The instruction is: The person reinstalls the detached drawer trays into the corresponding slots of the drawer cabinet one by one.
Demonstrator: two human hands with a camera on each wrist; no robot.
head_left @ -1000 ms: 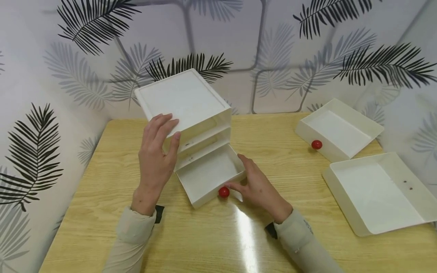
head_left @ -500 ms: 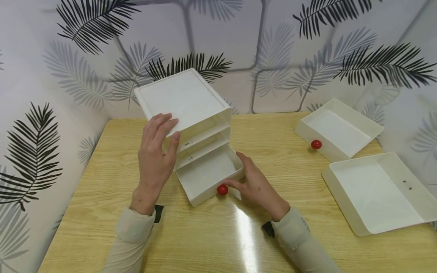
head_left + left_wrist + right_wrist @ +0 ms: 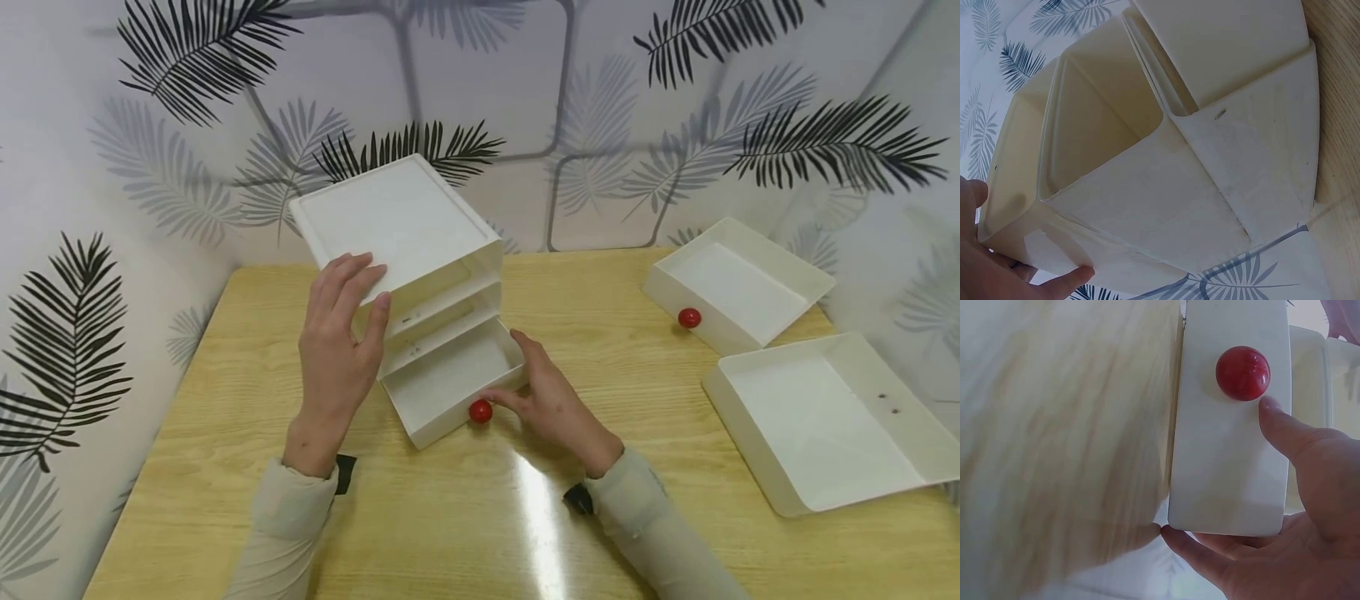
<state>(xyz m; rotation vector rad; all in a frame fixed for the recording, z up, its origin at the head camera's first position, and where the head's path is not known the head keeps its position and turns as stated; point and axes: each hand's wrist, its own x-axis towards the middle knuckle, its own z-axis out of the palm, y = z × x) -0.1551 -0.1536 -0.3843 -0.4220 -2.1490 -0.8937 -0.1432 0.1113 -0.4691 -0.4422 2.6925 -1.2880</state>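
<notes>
Head view: bottom drawer (image 3: pixel 453 383) is part-seated in the cabinet (image 3: pixel 397 218), right end gripped by right hand (image 3: pixel 553 402); cabinet's top corner held by left hand (image 3: pixel 336 337). Both upper slots (image 3: pixel 431 292) unfilled; far drawer (image 3: pixel 738 283), near drawer (image 3: pixel 821 425) left out on bench (image 3: pixel 450 525). Judged mid-step; push or pull can't be told.

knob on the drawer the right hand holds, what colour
The knob is glossy red, clearest in the right wrist view.

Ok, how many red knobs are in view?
2. The first knob is on the front of the partly open drawer in the white cabinet; the second knob is on the farther loose drawer. The nearer loose drawer may hide another.
</notes>
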